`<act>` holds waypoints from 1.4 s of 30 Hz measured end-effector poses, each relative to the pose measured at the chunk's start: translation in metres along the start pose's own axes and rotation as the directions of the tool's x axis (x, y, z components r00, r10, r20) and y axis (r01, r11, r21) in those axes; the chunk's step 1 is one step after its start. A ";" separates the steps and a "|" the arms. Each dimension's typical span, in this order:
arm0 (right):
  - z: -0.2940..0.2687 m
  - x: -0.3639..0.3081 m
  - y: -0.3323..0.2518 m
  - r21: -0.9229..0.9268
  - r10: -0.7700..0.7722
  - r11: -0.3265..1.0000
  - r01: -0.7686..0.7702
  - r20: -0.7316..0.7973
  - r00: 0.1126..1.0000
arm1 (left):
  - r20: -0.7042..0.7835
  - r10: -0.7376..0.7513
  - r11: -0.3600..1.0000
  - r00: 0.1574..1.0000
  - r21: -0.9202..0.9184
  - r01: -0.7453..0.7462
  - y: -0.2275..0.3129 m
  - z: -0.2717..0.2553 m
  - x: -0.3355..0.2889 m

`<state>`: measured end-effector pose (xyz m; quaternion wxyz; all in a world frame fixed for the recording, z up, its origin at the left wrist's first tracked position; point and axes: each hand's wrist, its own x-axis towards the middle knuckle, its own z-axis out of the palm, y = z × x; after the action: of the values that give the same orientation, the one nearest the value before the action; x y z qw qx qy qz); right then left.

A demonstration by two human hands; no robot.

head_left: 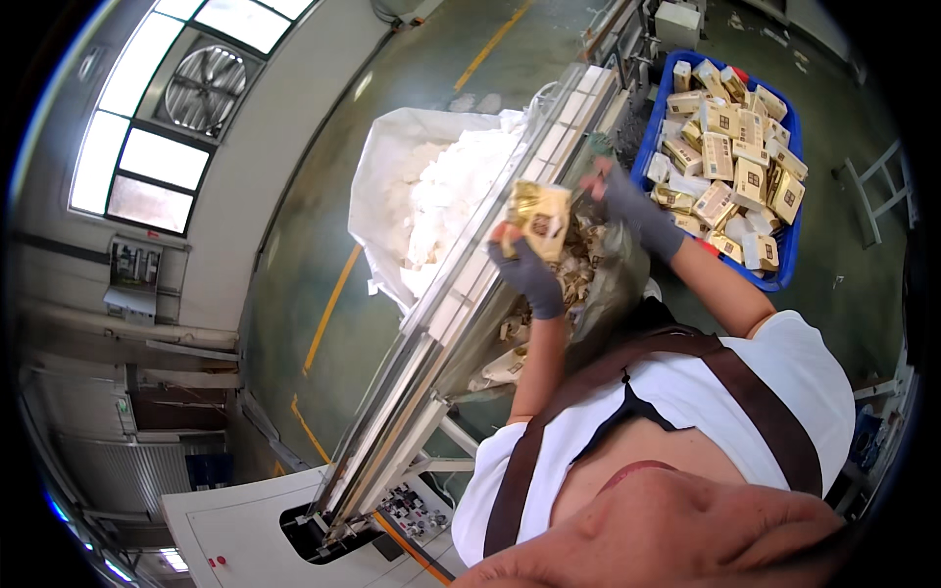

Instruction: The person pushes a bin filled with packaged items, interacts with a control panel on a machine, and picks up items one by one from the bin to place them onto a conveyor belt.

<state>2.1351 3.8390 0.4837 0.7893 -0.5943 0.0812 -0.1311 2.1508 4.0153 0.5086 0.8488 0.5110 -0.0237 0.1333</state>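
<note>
My left hand [527,267], in a grey fingerless glove, pinches the lower edge of a gold-and-cream soft packet [542,220]. The packet is held up beside the narrow conveyor, and its surface looks crinkled and shiny. To the right, my right hand [632,201], gloved the same way, is raised apart from the packet. Its fingertips are smeared by motion, so whether they hold anything is unclear. Below both hands hangs a clear plastic bag [616,284] with several crumpled gold and cream wrappers [578,269] inside.
A long conveyor [461,250] with a clear side panel runs diagonally past my hands. Beyond it stands a large white sack [382,186] full of white, tissue-like material [456,186]. At my right, a blue bin [642,147] is heaped with gold-and-cream packs [718,157].
</note>
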 end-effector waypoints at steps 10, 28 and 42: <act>0.134 -0.101 0.028 -0.473 -0.470 0.810 0.347 -0.172 0.866 | 0.259 0.259 0.773 0.931 0.523 -0.361 0.040 -0.064 -0.070; 0.042 -0.011 0.148 -0.126 -0.223 0.974 0.190 -0.348 0.911 | 0.834 -0.366 0.897 0.412 0.435 -0.083 -0.045 -0.072 0.008; -0.039 -0.078 0.024 0.151 0.076 0.984 -0.095 0.132 0.988 | 0.659 -0.270 0.961 0.702 0.146 0.233 -0.039 -0.035 -0.064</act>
<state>2.0526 3.8330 0.4477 0.8422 -0.5333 0.0461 -0.0652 2.0956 4.0154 0.4471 0.7792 0.5445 -0.2552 -0.1768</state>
